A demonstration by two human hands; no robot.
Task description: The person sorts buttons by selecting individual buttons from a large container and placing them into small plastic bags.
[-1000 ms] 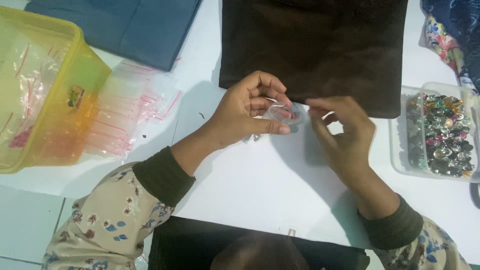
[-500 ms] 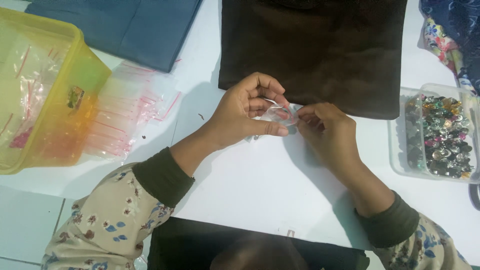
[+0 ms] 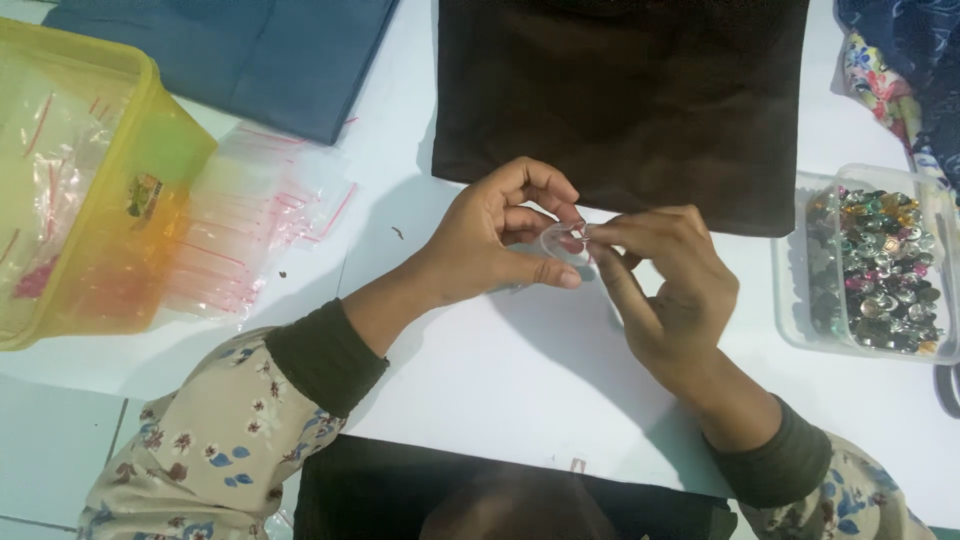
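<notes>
White and smooth, the table (image 3: 500,390) carries everything seen from the head camera. Over its middle the left hand (image 3: 495,240) and the right hand (image 3: 665,290) meet, both pinching a small clear plastic pouch (image 3: 563,243) held just above the surface. The left hand's fingers (image 3: 545,272) curl closed, thumb and forefinger nipping the pouch's left edge; the right hand's fingers (image 3: 625,228) close on its right edge, tips touching those of the left. Something small and pinkish shows inside the pouch, too tiny to tell what.

Just beyond the hands lies a dark brown folded cloth (image 3: 620,100), and farther left a folded blue cloth (image 3: 240,50). At the left edge stands a translucent yellow plastic tub (image 3: 150,200) with clear bags inside, and a loose pile of clear zip bags with red strips (image 3: 250,240) rests against its side. On the right sits a clear rectangular plastic tray (image 3: 790,300) full of shiny coloured beads (image 3: 880,270). Patterned fabric (image 3: 880,80) lies at the top right corner. Floral sleeves with dark cuffs cover both forearms.
</notes>
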